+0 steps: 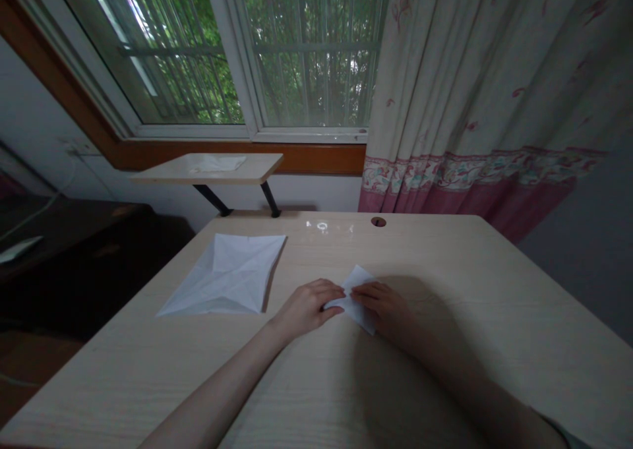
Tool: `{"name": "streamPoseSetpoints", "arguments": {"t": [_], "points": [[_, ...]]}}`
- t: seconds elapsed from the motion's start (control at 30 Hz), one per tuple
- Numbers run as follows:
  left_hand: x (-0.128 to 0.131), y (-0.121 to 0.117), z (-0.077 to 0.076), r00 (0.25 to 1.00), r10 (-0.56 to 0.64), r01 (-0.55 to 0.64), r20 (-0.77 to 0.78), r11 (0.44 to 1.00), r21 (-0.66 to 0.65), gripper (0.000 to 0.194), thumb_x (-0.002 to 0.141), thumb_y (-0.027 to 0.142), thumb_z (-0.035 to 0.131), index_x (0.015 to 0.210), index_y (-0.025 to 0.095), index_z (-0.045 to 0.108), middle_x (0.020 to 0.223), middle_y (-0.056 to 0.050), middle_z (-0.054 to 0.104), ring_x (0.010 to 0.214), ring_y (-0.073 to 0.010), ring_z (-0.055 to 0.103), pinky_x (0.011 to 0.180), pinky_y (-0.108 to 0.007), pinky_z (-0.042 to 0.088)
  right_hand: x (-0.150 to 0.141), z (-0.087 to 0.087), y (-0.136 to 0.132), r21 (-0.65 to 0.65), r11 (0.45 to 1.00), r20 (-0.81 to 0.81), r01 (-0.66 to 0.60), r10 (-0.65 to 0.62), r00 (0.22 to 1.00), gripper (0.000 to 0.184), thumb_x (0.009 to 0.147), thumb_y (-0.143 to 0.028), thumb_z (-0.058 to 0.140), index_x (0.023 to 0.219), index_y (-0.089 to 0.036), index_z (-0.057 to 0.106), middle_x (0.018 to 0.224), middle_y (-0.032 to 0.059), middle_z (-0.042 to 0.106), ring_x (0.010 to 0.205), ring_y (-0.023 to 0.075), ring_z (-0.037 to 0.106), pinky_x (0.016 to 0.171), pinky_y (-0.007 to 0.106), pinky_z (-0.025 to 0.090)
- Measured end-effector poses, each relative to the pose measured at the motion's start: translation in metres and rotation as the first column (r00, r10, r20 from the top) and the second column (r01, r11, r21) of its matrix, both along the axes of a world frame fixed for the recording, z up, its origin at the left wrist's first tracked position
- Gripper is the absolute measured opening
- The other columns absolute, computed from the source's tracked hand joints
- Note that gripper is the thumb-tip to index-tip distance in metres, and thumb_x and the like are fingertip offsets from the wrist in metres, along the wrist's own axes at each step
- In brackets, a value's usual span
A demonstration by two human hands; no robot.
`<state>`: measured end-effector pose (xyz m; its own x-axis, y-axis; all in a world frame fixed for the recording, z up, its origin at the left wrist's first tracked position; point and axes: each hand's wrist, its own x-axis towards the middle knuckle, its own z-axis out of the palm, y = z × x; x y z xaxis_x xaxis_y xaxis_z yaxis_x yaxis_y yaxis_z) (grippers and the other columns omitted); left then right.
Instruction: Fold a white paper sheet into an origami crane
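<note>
One small piece of folded white paper (357, 277) lies on the pale desk (297, 396), right of centre, between two hands. The left hand (314, 305) lies on its left corner, thumb and fingers narrowly apart; whether they pinch it, I cannot tell. The right hand (388, 312) covers its right side, fingertips on the paper and thumb hidden, so its grip cannot be told. To the left lies a larger creased white sheet (227, 274). Pale marks (322, 226) near the far edge are too small to make out; right of them is a round hole (378, 221). Far left, a raised shelf (173, 171) bears a white item (220, 164), too blurred to identify. A pale flat object (20, 250), cut off by the left border, lies on dark furniture (99, 228)
</note>
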<state>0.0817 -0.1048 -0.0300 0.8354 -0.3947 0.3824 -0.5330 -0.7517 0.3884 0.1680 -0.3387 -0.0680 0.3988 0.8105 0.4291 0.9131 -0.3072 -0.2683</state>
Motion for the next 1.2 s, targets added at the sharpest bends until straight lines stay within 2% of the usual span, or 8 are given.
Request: {"name": "streamPoseSetpoints", "arguments": {"t": [0.2,0.4,0.6,0.77,0.87,0.93,1.03,1.2], "points": [[0.0,-0.001,-0.003,0.996,0.006,-0.017,0.085,0.991,0.131,0.029,0.097,0.04,0.055,0.111,0.018,0.067,0.112,-0.005,0.073,0.103,-0.0207,0.068,0.093,-0.034,0.055,-0.002,0.004,0.002,-0.1,0.994,0.07,-0.049,0.056,0.996,0.046,0.08,-0.002,0.054,0.123,-0.016,0.066,0.126,0.0107,0.067,0.116,0.0256,0.062,0.103,0.043,0.049],[0.003,-0.001,-0.006,0.976,-0.028,-0.023,0.217,0.974,0.227,0.03,0.099,0.041,0.05,0.105,0.017,0.067,0.103,-0.005,0.074,0.096,-0.0196,0.07,0.087,-0.033,0.057,0.001,0.008,0.002,-0.031,0.997,-0.023,-0.074,0.073,0.997,0.049,0.077,0.0,0.049,0.117,-0.02,0.07,0.123,0.0086,0.069,0.114,0.0215,0.063,0.105,0.041,0.049],[0.001,-0.003,-0.005,0.948,-0.055,-0.043,0.314,0.953,0.299,0.031,0.101,0.038,0.047,0.099,0.016,0.068,0.098,-0.006,0.075,0.088,-0.0183,0.071,0.081,-0.03,0.058,0.004,0.016,0.001,0.013,0.998,-0.128,-0.064,0.065,0.99,0.046,0.077,0.001,0.049,0.111,-0.019,0.073,0.121,0.0088,0.07,0.113,0.0229,0.065,0.102,0.043,0.051],[0.001,-0.005,-0.003,0.951,-0.052,-0.047,0.304,0.949,0.311,0.029,0.102,0.032,0.045,0.098,0.015,0.068,0.098,-0.006,0.075,0.088,-0.018,0.072,0.081,-0.031,0.058,0.004,0.029,-0.005,-0.036,0.992,-0.174,-0.125,0.117,0.978,0.042,0.084,-0.007,0.052,0.122,-0.018,0.068,0.128,0.0081,0.066,0.117,0.023,0.061,0.105,0.044,0.047],[0.001,-0.004,-0.003,0.954,-0.044,-0.049,0.298,0.953,0.3,0.029,0.103,0.029,0.043,0.099,0.015,0.068,0.097,-0.006,0.075,0.087,-0.0178,0.072,0.081,-0.031,0.059,0.004,0.034,-0.009,-0.062,0.989,-0.194,-0.134,0.119,0.974,0.038,0.089,-0.023,0.058,0.127,-0.022,0.064,0.132,0.007,0.064,0.122,0.0235,0.058,0.107,0.045,0.044],[0.001,-0.003,-0.003,0.958,-0.043,-0.045,0.284,0.954,0.298,0.028,0.102,0.028,0.043,0.101,0.015,0.068,0.099,-0.007,0.075,0.088,-0.0184,0.072,0.083,-0.032,0.059,0.004,0.034,-0.011,-0.086,0.987,-0.199,-0.138,0.118,0.973,0.047,0.086,-0.041,0.066,0.13,-0.024,0.062,0.134,0.0081,0.062,0.125,0.0262,0.055,0.108,0.047,0.042],[0.001,0.0,-0.005,0.972,-0.035,-0.032,0.233,0.96,0.278,0.026,0.101,0.025,0.044,0.106,0.016,0.068,0.104,-0.007,0.075,0.093,-0.0189,0.072,0.087,-0.033,0.058,0.005,0.034,-0.014,-0.131,0.98,-0.208,-0.153,0.123,0.97,0.076,0.071,-0.059,0.076,0.135,-0.022,0.058,0.138,0.0111,0.058,0.129,0.0304,0.051,0.111,0.049,0.038],[0.001,0.003,-0.005,0.992,0.024,-0.045,0.122,0.984,0.171,0.023,0.1,0.024,0.046,0.108,0.018,0.066,0.107,-0.005,0.074,0.099,-0.0183,0.07,0.09,-0.033,0.057,0.004,0.035,-0.013,-0.152,0.974,-0.2,-0.17,0.138,0.97,0.09,0.065,-0.059,0.078,0.142,-0.022,0.049,0.142,0.0118,0.055,0.13,0.0313,0.05,0.112,0.05,0.036]]}}
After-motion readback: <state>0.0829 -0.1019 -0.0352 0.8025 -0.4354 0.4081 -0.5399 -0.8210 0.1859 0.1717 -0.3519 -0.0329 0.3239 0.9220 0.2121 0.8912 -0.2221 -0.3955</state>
